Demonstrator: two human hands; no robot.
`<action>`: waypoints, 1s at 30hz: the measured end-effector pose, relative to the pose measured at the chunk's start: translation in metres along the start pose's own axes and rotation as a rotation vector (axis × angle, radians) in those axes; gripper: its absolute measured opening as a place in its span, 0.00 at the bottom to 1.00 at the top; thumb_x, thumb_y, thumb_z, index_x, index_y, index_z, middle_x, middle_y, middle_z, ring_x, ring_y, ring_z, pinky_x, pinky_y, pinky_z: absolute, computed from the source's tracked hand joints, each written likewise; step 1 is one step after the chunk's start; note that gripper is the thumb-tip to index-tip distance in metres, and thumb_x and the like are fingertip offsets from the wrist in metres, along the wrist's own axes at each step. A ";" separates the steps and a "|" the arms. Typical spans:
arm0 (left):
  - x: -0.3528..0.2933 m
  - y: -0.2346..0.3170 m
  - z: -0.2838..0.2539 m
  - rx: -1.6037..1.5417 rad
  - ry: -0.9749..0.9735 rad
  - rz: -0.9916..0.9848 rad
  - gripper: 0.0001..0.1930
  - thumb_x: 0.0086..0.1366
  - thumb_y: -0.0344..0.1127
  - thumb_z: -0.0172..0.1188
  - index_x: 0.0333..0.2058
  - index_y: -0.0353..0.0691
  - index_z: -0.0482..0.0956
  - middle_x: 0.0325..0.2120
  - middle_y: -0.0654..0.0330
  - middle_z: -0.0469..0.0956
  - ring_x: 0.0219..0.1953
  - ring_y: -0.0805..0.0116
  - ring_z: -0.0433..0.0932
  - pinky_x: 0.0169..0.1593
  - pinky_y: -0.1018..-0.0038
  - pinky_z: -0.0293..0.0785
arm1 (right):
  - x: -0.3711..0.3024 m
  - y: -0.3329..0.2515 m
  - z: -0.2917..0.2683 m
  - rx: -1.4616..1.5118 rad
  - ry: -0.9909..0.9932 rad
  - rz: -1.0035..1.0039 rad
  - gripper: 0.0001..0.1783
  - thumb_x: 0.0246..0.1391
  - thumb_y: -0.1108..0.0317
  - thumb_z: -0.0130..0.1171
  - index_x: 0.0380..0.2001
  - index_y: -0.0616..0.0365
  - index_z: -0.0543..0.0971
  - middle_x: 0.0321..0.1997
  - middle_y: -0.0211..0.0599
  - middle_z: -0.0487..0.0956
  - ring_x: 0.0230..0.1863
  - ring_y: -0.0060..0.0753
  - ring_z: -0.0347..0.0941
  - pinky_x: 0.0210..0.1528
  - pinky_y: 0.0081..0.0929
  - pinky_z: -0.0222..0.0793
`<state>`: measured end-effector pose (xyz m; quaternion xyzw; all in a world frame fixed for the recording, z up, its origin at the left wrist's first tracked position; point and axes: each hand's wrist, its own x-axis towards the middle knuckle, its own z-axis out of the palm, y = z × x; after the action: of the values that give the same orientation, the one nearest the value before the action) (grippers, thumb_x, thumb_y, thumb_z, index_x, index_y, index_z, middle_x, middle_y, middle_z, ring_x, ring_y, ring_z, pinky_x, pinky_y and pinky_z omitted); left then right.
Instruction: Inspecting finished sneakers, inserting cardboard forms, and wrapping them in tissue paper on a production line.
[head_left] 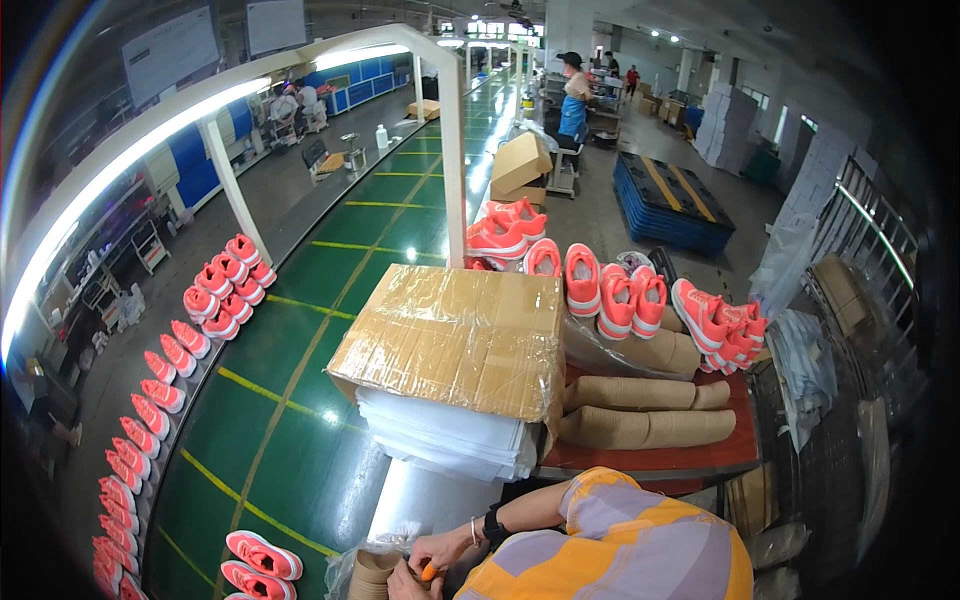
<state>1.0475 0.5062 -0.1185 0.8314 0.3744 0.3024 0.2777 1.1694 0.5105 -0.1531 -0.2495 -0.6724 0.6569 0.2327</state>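
Note:
My right hand (440,548), with a dark watch and a pale bracelet at the wrist, is closed at the bottom of the head view. A small orange object (429,572) shows between my hands; its kind is unclear, and it seems to lie in the right fingers. Just below, my left hand (407,582) has its fingers curled, and what they grip is hidden. Right beside them, ribbed brown paper rolls (373,577) stand in a clear plastic bag (340,572). To the left, coral shoes (263,555) with white soles lie on the green conveyor belt (240,430).
Ahead stands a taped carton (450,325) over stacked white paper (440,430). More brown paper rolls (650,427) rest on a red surface at right, with coral shoes (617,300) behind. Coral shoes (140,425) line the belt's left edge. A person (573,105) stands farther off.

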 end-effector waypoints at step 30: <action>-0.058 0.010 -0.061 -1.259 -0.205 -0.639 0.35 0.61 0.25 0.60 0.64 0.37 0.53 0.48 0.64 0.73 0.48 0.74 0.72 0.51 0.75 0.70 | -0.079 0.033 -0.241 -1.031 0.951 0.097 0.16 0.53 0.76 0.53 0.46 0.59 0.78 0.54 0.44 0.75 0.60 0.45 0.67 0.63 0.33 0.60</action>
<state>0.9777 0.4693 -0.0879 0.3871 0.3262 0.2853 0.8139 1.3858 0.6452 -0.1784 -0.6179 -0.7114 0.0837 0.3243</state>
